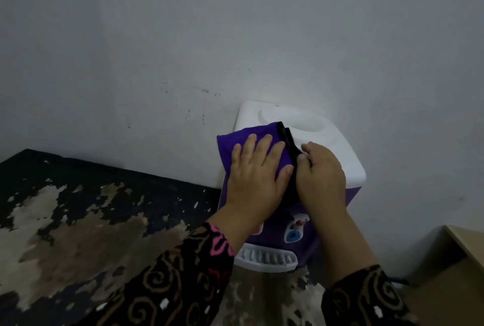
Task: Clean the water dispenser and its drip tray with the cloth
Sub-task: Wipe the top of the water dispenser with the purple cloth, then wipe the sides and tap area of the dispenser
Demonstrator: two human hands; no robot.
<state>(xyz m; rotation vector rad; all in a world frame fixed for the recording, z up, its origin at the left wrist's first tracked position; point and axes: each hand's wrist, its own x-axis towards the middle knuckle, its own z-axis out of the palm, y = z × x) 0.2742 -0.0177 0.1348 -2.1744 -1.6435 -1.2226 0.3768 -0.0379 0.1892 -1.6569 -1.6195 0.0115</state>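
Patterned dark sleeves (180,276) sit lowest in my view. I note the left hand (258,168) flat, fingers straight, pressing the purple cloth (239,146) onto the white top of the water dispenser (340,147). I see the right hand (322,176) just beside it, fingers curled, pinching the cloth's black edge. Dispenser stands on a worn dark surface (78,221) against the grey wall (235,37). The white, slotted drip tray (264,260) sits at its foot.
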